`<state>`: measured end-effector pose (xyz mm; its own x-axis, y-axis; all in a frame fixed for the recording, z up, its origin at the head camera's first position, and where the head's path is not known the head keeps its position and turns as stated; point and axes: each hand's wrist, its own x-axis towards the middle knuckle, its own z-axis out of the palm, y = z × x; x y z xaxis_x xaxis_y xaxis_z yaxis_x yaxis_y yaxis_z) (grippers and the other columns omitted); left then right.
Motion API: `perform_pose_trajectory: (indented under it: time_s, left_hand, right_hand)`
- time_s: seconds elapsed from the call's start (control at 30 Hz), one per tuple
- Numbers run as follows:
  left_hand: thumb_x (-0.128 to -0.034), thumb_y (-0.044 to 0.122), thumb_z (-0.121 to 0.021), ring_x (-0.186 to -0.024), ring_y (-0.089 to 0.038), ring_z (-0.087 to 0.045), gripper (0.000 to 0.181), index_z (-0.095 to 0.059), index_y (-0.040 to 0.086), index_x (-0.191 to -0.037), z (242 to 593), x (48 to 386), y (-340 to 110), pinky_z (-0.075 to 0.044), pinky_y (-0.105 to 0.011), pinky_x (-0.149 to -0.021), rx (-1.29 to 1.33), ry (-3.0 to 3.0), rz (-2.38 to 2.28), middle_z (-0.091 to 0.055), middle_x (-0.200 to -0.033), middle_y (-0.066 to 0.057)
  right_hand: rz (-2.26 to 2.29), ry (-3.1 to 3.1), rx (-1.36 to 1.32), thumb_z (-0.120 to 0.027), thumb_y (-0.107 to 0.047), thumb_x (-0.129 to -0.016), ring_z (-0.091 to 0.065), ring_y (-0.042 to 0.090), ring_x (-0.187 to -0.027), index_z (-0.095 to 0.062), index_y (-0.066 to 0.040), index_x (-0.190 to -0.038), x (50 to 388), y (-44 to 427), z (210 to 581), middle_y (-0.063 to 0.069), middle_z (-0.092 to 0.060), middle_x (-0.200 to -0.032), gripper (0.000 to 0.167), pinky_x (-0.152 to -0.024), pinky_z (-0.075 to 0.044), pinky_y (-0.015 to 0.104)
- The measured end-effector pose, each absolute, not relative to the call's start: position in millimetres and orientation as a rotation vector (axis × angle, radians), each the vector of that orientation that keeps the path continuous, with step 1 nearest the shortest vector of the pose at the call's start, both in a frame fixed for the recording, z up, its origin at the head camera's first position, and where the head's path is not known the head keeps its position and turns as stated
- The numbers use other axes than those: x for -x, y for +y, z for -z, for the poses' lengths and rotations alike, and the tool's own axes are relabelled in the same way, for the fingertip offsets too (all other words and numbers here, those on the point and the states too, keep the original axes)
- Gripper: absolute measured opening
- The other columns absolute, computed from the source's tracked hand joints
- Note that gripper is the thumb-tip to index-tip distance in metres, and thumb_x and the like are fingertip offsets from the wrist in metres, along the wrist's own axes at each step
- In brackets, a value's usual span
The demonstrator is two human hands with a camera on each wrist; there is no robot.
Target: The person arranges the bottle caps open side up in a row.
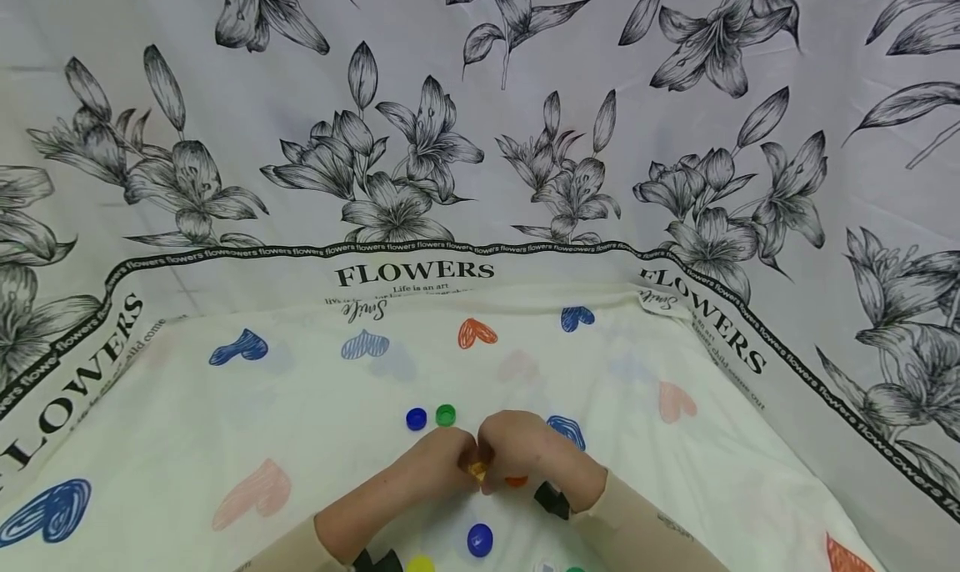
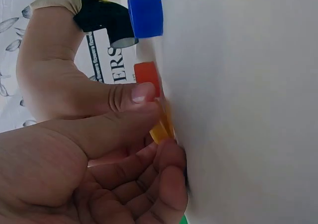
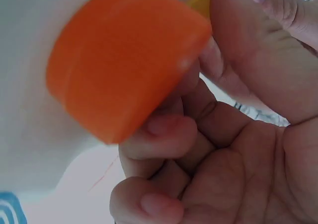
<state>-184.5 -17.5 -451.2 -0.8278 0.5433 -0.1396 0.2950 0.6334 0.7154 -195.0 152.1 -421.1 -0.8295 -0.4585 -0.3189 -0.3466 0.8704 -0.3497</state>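
Note:
A yellow bottle cap point(image 1: 478, 470) is between the two hands, close to the cloth. The left hand point(image 1: 447, 459) pinches this cap point(image 2: 161, 129) between thumb and fingers, as the left wrist view shows. The right hand point(image 1: 517, 447) meets it from the other side, its thumb and curled fingers at the cap point(image 3: 200, 4); fingers hide much of the cap. Beside the right hand lies an orange bottle cap point(image 1: 516, 481), which looms large in the right wrist view. A blue cap point(image 1: 416, 419) and a green cap point(image 1: 446, 415) sit side by side beyond the left hand.
Nearer the body are another blue cap point(image 1: 480, 540), a yellow cap point(image 1: 422, 564), a white cap point(image 1: 545, 567) and a partly cut-off green cap point(image 1: 575, 569). The pale cloth point(image 1: 337, 439) has printed hearts. Behind it hangs a flower-patterned curtain point(image 1: 315, 80).

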Motion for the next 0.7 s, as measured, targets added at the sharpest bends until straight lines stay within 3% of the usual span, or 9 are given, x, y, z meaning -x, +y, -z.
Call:
perform_pose_trajectory:
  time_s: [0.17,0.33,0.47,0.7]
  left_hand:
    - [-0.0888,0.009,-0.078,-0.073,-0.015,-0.058,0.011,-0.072,0.003,-0.096,447,188,-22,-0.053,-0.031,-0.068,-0.645,2.521,-1.07,-0.065,-0.081,0.002]
    - [-0.094,0.01,-0.073,-0.066,-0.015,-0.059,0.01,-0.073,0.0,-0.095,447,191,-22,-0.052,-0.029,-0.061,-0.587,2.529,-1.23,-0.065,-0.081,0.0]
    - [-0.0963,0.012,-0.071,-0.062,-0.013,-0.06,0.011,-0.069,0.001,-0.093,452,194,-24,-0.051,-0.028,-0.058,-0.529,2.528,-1.397,-0.066,-0.079,-0.002]
    - [-0.0987,0.015,-0.069,-0.06,-0.017,-0.06,0.016,-0.062,0.002,-0.093,454,200,-25,-0.048,-0.027,-0.056,-0.415,2.5,-1.59,-0.069,-0.081,-0.005]
  right_hand:
    - [0.55,2.616,0.635,-0.086,-0.019,-0.083,-0.054,0.012,-0.07,-0.073,-0.013,-0.088,199,159,417,-0.007,-0.06,-0.076,0.015,-0.064,-0.047,0.025]
    - [0.742,2.6,0.724,-0.076,-0.01,-0.091,-0.055,0.011,-0.072,-0.076,-0.009,-0.092,209,168,417,-0.007,-0.062,-0.079,0.001,-0.067,-0.048,0.026]
    - [0.855,2.592,0.707,-0.073,-0.014,-0.095,-0.055,0.011,-0.071,-0.081,-0.009,-0.097,218,172,420,-0.005,-0.066,-0.077,0.009,-0.064,-0.046,0.025]
    - [1.035,2.551,0.598,-0.073,-0.027,-0.097,-0.054,0.011,-0.065,-0.08,-0.012,-0.091,230,175,423,0.003,-0.068,-0.072,0.018,-0.059,-0.042,0.026]
